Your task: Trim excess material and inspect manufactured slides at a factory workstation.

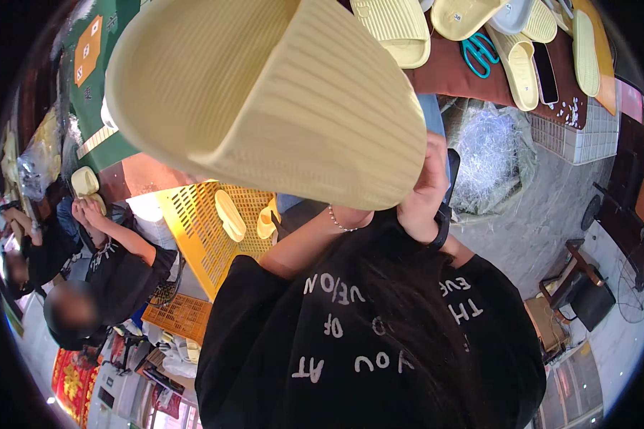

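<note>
A large cream slide slipper [322, 121] with a ribbed strap is held up close and covers the upper middle of the view. My right hand [423, 189] has its fingers bent and pressed together at the slipper's right edge, gripping it; part of the fingers goes behind the strap. My left hand [354, 217] reaches up under the slipper, a beaded bracelet [341, 220] round its wrist. Its fingers are hidden behind the slipper, so I cannot see how they lie.
More cream slippers [393, 28], teal-handled scissors [479, 53] and a phone [544, 71] lie on the brown-topped table. A yellow crate [193, 214] holding slippers stands left; a sack of clear scraps [486, 157] stands right. At far left a co-worker's hands [89, 214] hold a slipper.
</note>
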The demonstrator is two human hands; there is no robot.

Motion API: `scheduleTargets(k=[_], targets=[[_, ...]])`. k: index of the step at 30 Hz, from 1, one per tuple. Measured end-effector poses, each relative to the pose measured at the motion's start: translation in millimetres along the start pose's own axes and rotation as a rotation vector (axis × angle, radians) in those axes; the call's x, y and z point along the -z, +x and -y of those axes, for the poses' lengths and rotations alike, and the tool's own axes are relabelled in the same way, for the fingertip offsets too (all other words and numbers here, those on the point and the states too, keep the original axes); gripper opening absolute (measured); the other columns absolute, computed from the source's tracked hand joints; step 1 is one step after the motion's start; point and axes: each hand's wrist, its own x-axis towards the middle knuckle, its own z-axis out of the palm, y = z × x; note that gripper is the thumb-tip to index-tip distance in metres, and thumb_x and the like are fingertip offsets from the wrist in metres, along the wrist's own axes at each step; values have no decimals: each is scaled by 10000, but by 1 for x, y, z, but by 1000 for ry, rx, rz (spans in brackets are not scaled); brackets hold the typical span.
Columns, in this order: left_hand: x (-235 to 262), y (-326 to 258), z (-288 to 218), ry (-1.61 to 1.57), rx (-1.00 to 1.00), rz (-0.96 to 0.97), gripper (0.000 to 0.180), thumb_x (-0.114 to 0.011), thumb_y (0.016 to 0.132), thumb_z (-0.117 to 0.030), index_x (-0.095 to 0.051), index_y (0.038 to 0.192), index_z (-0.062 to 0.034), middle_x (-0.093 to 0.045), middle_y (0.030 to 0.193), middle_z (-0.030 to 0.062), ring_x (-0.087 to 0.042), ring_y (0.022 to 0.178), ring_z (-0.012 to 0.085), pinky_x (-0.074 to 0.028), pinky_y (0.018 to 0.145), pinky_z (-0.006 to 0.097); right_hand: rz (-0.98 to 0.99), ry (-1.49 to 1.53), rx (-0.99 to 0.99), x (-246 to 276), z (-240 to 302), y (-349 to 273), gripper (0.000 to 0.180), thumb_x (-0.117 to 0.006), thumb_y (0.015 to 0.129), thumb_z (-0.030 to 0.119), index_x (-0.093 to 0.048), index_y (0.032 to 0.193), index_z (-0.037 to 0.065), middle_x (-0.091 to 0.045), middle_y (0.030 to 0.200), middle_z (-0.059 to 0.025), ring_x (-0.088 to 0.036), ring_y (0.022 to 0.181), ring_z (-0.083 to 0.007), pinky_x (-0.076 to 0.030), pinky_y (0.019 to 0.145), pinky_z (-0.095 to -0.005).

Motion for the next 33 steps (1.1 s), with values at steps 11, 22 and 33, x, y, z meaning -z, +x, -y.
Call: scheduleTargets(k=[11, 22, 33], targets=[[0, 11, 7, 73, -136, -103, 803, -396, 632, -576, -551, 1003, 118, -589, 978, 217, -530, 1065, 358, -334, 1066, 526, 13, -41, -9, -8, 9, 8, 242, -755, 720, 53, -641, 933, 44, -574, 981, -90, -534, 975, -236, -425, 865, -327], [4, 13, 1, 364, -20, 6, 688, -430, 714, -491, -543, 1065, 90, -614, 1012, 187, -563, 1043, 302, -351, 1050, 486, 90, -73, -14, -1, 0, 6, 232, -702, 738, -28, -632, 957, 6, -559, 997, -94, -523, 1004, -218, -403, 903, -319], [15, 12, -22, 673, 70, 93, 566, -467, 805, -398, -535, 1132, 59, -642, 1048, 154, -600, 1018, 241, -371, 1031, 443, 127, 4, -48, -5, 0, 11, 218, -740, 748, 77, -634, 936, 50, -559, 943, -73, -526, 936, -215, -412, 857, -307]])
